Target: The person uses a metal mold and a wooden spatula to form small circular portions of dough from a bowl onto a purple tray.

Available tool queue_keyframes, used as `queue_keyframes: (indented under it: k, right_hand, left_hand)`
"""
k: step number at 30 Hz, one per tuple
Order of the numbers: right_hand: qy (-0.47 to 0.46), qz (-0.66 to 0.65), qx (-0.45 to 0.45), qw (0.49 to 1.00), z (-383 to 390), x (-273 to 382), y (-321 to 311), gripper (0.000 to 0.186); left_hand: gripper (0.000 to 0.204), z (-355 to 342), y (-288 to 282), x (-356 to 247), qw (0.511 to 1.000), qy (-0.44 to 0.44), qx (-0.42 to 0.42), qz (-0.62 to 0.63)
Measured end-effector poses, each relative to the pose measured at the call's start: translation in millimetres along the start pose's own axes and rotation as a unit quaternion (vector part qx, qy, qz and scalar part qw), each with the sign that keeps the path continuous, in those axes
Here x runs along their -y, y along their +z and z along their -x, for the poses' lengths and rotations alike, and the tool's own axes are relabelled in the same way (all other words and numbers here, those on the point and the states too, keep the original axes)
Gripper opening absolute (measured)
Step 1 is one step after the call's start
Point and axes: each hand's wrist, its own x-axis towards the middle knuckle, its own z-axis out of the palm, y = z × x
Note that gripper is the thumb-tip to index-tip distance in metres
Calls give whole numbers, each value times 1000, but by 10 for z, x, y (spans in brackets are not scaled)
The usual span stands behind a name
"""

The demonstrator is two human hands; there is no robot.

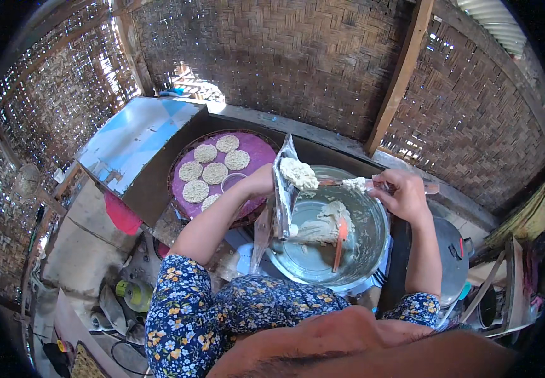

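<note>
My left hand grips a tilted, silvery board, its fingers mostly hidden behind it. A lump of pale, wet dough sits on the board's upper part. Between the fingers and thumb of my right hand is a thin spatula, smeared with dough and reaching left to the lump. Below both hands stands a wide metal basin. More dough lies in it, with an orange-bladed spatula resting there.
Left of the basin, a round purple tray carries several flat dough rounds and a ring. A blue-and-white panel stands beyond it. At right is a large grey lid. A woven bamboo wall closes the back.
</note>
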Motion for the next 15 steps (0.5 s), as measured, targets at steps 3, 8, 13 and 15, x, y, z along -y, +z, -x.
queue_keyframes:
  k: [3, 8, 13, 15]
  right_hand:
    - [-17, 34, -1, 999, -95, 117, -76, 17]
    - [-132, 72, -10, 989, -238, 308, 245, 13]
    - [-186, 107, 16, 977, -321, 332, 236, 8]
    - [-170, 95, -39, 980, -346, 248, 41, 9]
  left_hand:
    - [37, 10, 42, 166, 989, 15, -25, -146]
    - [42, -63, 260, 15, 942, -80, 60, -322]
    - [42, -41, 266, -199, 946, -124, 93, -283]
    - [39, -2, 129, 175, 963, -24, -15, -268]
